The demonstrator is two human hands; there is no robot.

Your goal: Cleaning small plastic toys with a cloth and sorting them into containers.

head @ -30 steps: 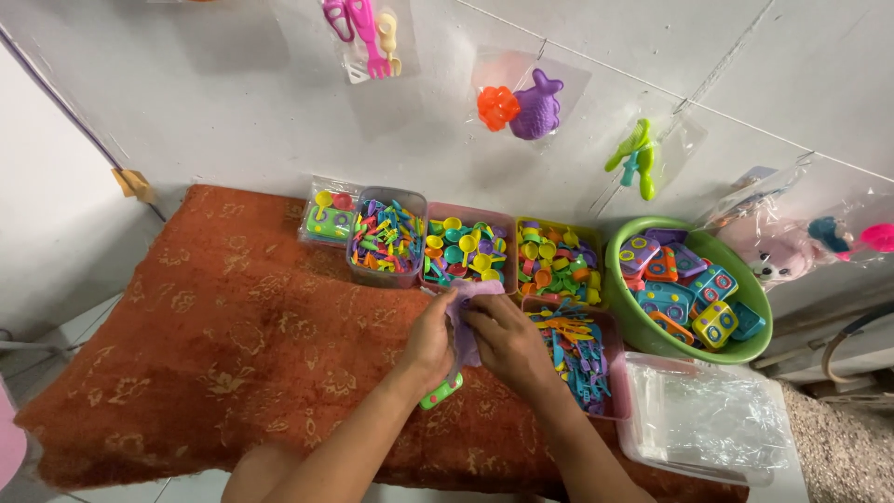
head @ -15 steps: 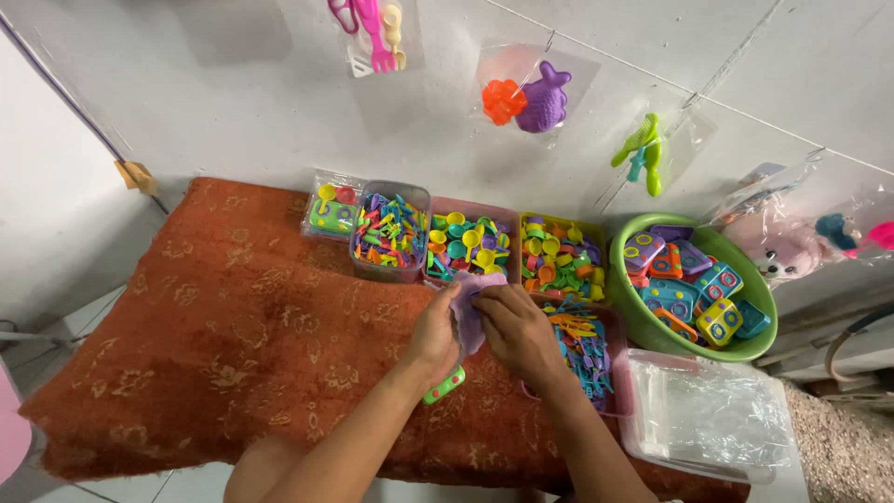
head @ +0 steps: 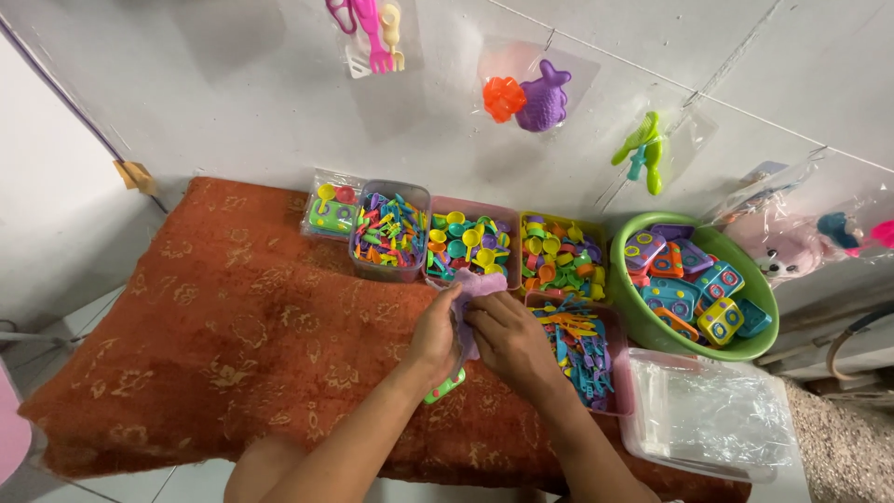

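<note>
Both hands, left [head: 434, 337] and right [head: 507, 340], pinch purple toy [head: 473, 296] over rug [head: 233, 345], green piece [head: 445, 386] half tucked beneath; bins [head: 470, 244] full, bagging undone.

rug [head: 233, 317]: plush, matt | basin [head: 633, 321]: glossy plastic | purple piece [head: 477, 284]: matt plastic

Clear toy packets [head: 535, 88] on wall, one [head: 328, 209] on rug.

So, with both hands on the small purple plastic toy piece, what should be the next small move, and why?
Probably keep the left hand steady and let the right hand finish working on the small purple plastic toy piece. Both hands pinch it together above the orange patterned rug, and a green plastic piece sticks out under the left hand.
</note>
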